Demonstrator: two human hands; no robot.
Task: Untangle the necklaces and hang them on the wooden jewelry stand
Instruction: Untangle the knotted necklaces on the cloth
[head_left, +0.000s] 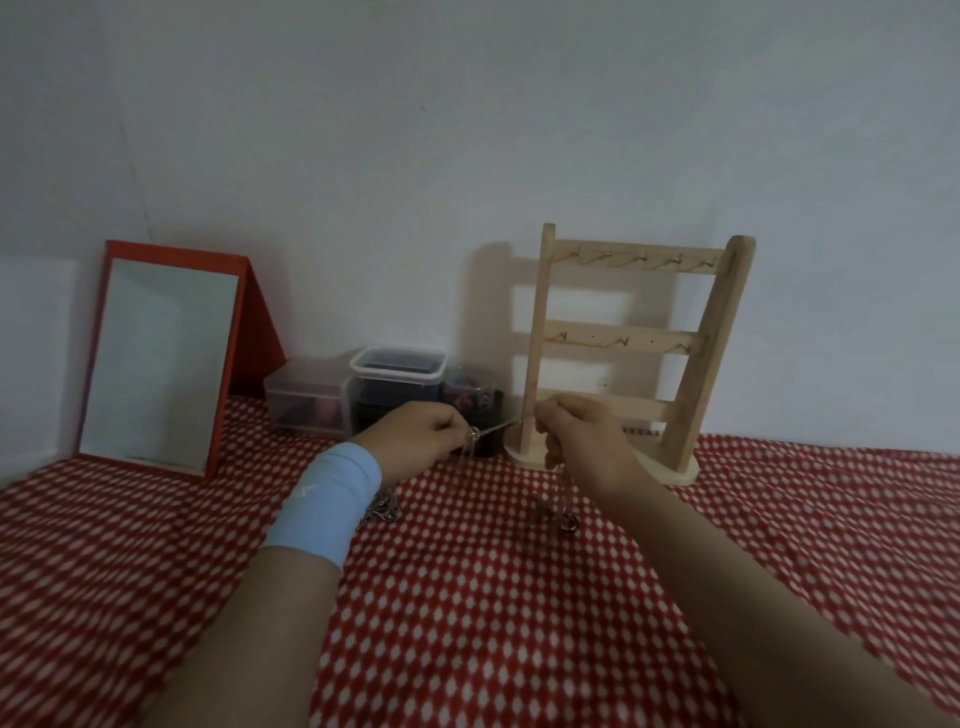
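Between the two hands: thin chain (498, 427), pulled straight, up off the cloth, just in front of the stand.
Left hand (415, 431): curled, pinching one end of the chain next to a small shiny lump (474, 434) (knot or ring, too blurry to tell); blue band (327, 499) on the wrist.
Right hand (576, 431): curled too, pinching the other end.
Loose ends: hanging down to the cloth, with a little heap (382, 506) by the left wrist and a small charm (566, 519) under the right.
Wooden stand (623, 353): upright by the wall, hooks all bare.
Hard tug: could snap the thin chain or pull a knot tighter.
Hanging ends: could twist together or catch on the stand's foot.
Bump from the right hand: could knock the stand over.
Cloth (519, 597): red with white spots, busy enough to hide a dropped bit.
Room: dim, with a pale wall (467, 130), a red mirror (156, 358), clear boxes (397, 369) and a dark jar (470, 395).
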